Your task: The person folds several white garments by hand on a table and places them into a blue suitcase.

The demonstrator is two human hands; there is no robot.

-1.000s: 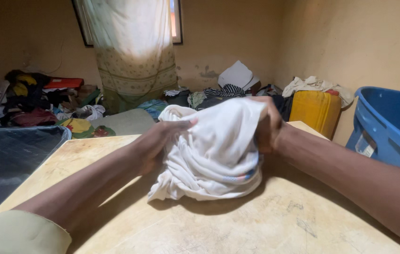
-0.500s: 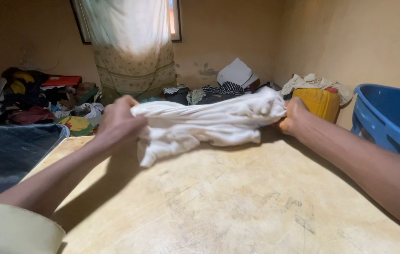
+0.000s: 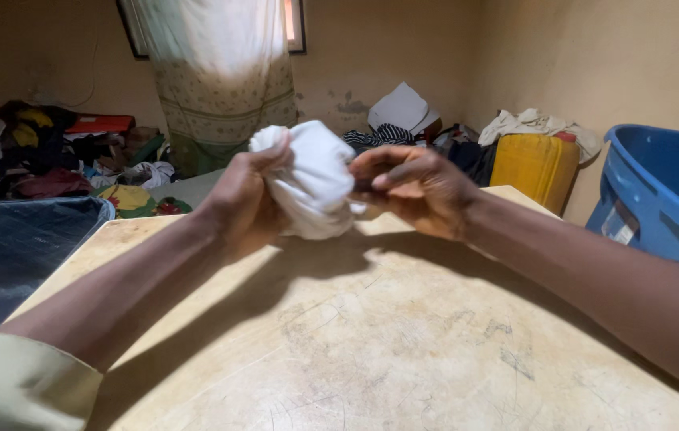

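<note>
Presently: white cloth (image 3: 311, 179), bunched into a ball, held above the desk (image 3: 371, 335). Left hand (image 3: 248, 199) fingers clenched around it; right hand (image 3: 419, 187) fingers pinching its right side.

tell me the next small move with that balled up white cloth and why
Probably set the white cloth down on the table. It is bunched into a tight ball, held in the air between the left hand and the right hand, with bare tabletop right beneath. Lowering it looks like the shortest move, though the right hand may first tuck in a loose end by its fingers.
</note>
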